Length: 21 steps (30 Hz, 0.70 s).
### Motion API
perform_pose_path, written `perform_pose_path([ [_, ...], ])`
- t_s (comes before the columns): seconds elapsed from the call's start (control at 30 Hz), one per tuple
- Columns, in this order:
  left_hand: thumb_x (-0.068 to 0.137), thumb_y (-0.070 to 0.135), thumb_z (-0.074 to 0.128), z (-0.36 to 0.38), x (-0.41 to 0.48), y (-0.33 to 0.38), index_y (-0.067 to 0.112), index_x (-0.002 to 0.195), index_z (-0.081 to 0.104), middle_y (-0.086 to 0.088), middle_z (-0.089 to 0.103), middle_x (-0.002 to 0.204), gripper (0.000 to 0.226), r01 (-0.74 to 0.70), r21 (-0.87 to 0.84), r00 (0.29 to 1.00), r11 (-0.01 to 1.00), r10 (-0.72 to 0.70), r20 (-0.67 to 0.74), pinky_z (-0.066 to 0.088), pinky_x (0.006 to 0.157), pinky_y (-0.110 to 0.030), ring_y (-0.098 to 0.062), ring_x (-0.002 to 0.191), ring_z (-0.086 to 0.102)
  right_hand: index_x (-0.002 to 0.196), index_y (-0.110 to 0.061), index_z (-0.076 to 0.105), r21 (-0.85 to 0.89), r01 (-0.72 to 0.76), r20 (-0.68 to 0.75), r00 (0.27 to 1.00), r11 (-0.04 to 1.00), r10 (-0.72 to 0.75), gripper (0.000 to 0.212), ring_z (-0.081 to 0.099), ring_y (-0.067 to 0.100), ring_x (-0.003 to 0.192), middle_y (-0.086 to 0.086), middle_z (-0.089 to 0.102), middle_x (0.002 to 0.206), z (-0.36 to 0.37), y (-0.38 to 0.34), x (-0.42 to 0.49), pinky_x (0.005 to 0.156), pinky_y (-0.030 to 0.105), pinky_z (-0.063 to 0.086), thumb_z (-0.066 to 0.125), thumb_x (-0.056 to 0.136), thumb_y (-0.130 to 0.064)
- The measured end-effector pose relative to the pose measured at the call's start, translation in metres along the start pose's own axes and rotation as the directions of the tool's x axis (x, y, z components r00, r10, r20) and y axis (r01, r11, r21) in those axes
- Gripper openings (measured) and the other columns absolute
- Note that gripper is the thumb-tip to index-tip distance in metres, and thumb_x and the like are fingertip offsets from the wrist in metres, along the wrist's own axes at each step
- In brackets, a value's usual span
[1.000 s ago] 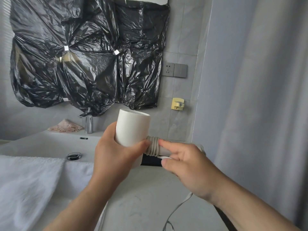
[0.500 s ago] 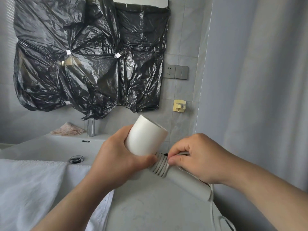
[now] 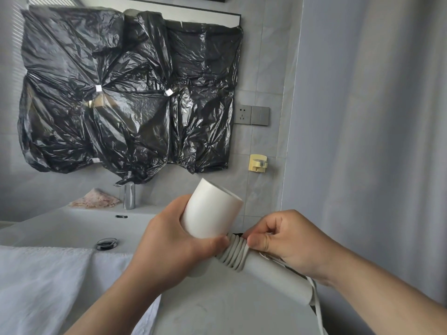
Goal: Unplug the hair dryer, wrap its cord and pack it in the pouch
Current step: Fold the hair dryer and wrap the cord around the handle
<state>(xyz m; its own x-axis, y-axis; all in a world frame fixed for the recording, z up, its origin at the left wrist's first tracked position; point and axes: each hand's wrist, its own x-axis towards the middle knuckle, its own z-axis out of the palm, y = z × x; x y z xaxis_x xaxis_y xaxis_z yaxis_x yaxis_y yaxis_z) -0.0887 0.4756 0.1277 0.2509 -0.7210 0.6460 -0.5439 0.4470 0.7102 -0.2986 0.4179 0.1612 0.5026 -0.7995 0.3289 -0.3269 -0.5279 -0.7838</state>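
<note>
Beside the white towel (image 3: 36, 286) draped at the left, the left hand (image 3: 174, 250) is wrapped round the barrel of the hair dryer (image 3: 210, 211), thumb pressed against the base just where the windings start. A second ago the barrel stood nearly upright with the handle level. Now the dryer is tipped, so its mouth points up and to the right and the handle (image 3: 278, 279) slopes down to the right, held above the worktop (image 3: 229, 310).

The cord (image 3: 233, 255) lies in a tight stack of turns at the top of the handle, hard against the barrel, and the stack looks a turn or so deeper than it did. Behind, the wall socket (image 3: 242, 114) shows nothing plugged in, so unplugging looks done.

The right hand (image 3: 290, 243) no longer lies with a finger stretched along the handle. It has come over the top, and its fingers and thumb pinch the cord at the outer edge of the coils. A loose length trails off past the handle's end and out of view at the lower right, so winding is probably midway. The pouch is not in sight
</note>
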Motion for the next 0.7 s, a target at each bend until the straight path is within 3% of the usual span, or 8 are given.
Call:
perform_pose_path([
  [0.1,0.044,0.058,0.08,0.0,0.001,0.0,0.038,0.105,0.064,0.014,0.071,0.089,0.066,-0.006,0.031,1.0,0.999,0.006,0.002,0.058,0.07,-0.043,-0.007,0.081,0.067,0.073,-0.01,0.075,0.056,-0.003,-0.024,1.0,0.998,0.004,0.013,0.06,0.011,0.063,0.013,0.075,0.079,0.003,0.003,0.0,0.064,0.029,0.048,0.08,0.077,-0.021],
  [0.23,0.045,0.059,0.08,-0.002,0.001,-0.004,0.04,0.104,0.062,0.016,0.07,0.09,0.065,-0.021,0.049,1.0,0.999,0.021,0.01,0.058,0.069,-0.042,-0.005,0.081,0.066,0.07,-0.017,0.077,0.1,0.001,-0.005,1.0,0.995,0.0,0.009,0.064,0.018,0.074,0.019,0.075,0.092,0.007,0.008,0.001,0.071,0.036,0.051,0.081,0.075,-0.023],
  [0.3,0.044,0.057,0.082,-0.005,0.0,-0.005,0.04,0.105,0.063,0.017,0.07,0.092,0.067,-0.029,0.042,0.999,0.999,0.027,0.034,0.058,0.07,-0.041,-0.005,0.082,0.067,0.069,-0.018,0.077,0.153,-0.017,0.043,0.999,0.988,0.011,0.009,0.065,0.015,0.076,0.014,0.077,0.096,0.008,0.011,0.001,0.069,0.03,0.051,0.081,0.071,-0.025],
  [0.43,0.041,0.052,0.086,-0.012,0.003,-0.002,0.037,0.106,0.066,0.015,0.071,0.093,0.069,-0.032,-0.005,0.994,0.999,0.032,0.109,0.059,0.068,-0.032,-0.006,0.081,0.068,0.083,-0.005,0.077,0.244,-0.047,0.167,0.986,0.969,0.006,0.032,0.071,0.018,0.088,0.007,0.077,0.103,0.007,0.016,0.0,0.08,0.031,0.054,0.08,0.062,-0.029],
  [0.57,0.044,0.044,0.088,-0.016,0.006,-0.002,0.032,0.103,0.068,0.009,0.072,0.092,0.064,-0.049,-0.046,0.985,0.998,0.056,0.166,0.057,0.065,-0.025,-0.007,0.078,0.068,0.065,-0.024,0.075,0.085,0.028,0.146,0.988,0.996,-0.04,0.016,0.063,0.008,0.063,-0.003,0.072,0.071,0.007,0.007,0.002,0.061,0.023,0.05,0.079,0.061,-0.039],
  [0.7,0.043,0.046,0.086,-0.018,0.007,-0.002,0.037,0.107,0.066,0.014,0.071,0.095,0.068,-0.079,0.005,0.984,0.997,0.078,0.16,0.056,0.067,-0.024,-0.005,0.083,0.068,0.06,-0.024,0.069,-0.063,0.031,0.203,0.979,0.998,-0.017,0.024,0.045,0.006,0.042,-0.008,0.052,0.05,0.004,0.004,0.009,0.044,0.02,0.038,0.079,0.065,-0.045],
])
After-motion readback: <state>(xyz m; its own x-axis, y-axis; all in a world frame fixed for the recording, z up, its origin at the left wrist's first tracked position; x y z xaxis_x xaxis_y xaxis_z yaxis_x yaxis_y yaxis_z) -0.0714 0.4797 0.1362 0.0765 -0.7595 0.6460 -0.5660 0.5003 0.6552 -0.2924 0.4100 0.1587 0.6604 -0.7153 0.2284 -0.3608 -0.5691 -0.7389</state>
